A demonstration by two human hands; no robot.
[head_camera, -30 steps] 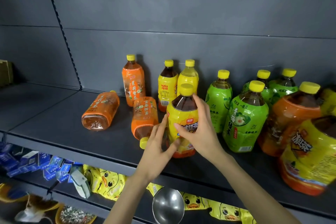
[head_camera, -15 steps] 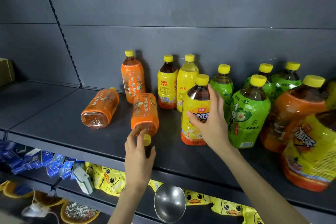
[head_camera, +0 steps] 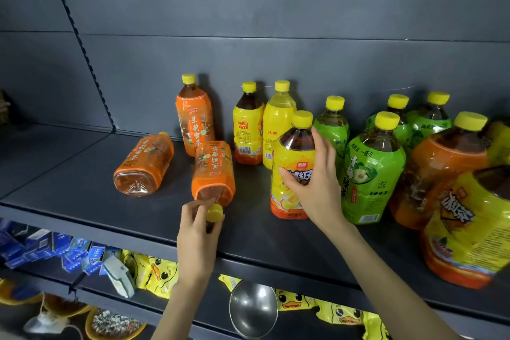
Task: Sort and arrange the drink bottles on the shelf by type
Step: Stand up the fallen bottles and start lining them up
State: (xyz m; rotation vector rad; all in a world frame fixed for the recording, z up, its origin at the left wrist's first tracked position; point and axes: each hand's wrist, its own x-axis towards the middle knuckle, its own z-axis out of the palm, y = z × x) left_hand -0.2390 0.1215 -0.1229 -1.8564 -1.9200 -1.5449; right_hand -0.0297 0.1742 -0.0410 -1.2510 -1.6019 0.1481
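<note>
While the right hand (head_camera: pixel 317 190) wraps its thumb and curled fingers round the upright yellow-labelled bottle (head_camera: pixel 292 157), the left hand (head_camera: pixel 196 234) closes on the neck of the toppled orange bottle (head_camera: pixel 214 171), seemingly pinching just behind its yellow cap (head_camera: pixel 214 213). Both bottles rest on the dark shelf (head_camera: pixel 82 201). A green bottle (head_camera: pixel 369 171) stands just right of the right hand. Another orange bottle (head_camera: pixel 145 164) lies left of the left hand.

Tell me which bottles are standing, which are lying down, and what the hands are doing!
back orange bottle: upright.
left orange bottle: lying on its side.
middle orange bottle: lying, cap pointing forward.
front yellow bottle: upright.
left hand: grips middle orange bottle's neck.
right hand: holds front yellow bottle.
</note>
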